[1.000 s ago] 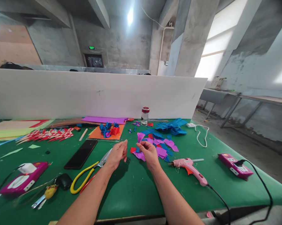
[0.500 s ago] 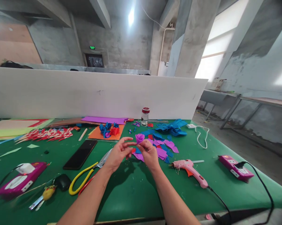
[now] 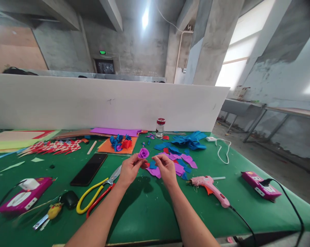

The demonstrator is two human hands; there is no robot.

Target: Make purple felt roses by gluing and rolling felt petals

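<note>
A purple paper rose [image 3: 143, 153] is pinched in my left hand [image 3: 131, 168], its bloom turned up and toward me. Just right of it, my right hand [image 3: 166, 168] has its thumb and forefinger pressed together; anything between them is too small to make out. A thin strand seems to stretch between the flower and my right fingertips. Purple paper petals [image 3: 179, 168] and blue crepe pieces [image 3: 189, 140] lie behind and beside my right hand. Finished blue and red paper flowers [image 3: 121, 142] rest on an orange sheet [image 3: 105, 148] at the back.
To the right lie a pink glue gun [image 3: 210, 187] and a purple power strip [image 3: 261, 185]. Scissors [image 3: 100, 192], a black phone [image 3: 89, 169], keys [image 3: 53, 211] and another power strip [image 3: 26, 195] are on the left. A lidded jar [image 3: 160, 128] stands before the white partition [image 3: 105, 103].
The rose has passed from my right fingertips into my left hand and shifted left. My left fingers, spread before, are now closed on it. My right hand has drawn slightly apart.
</note>
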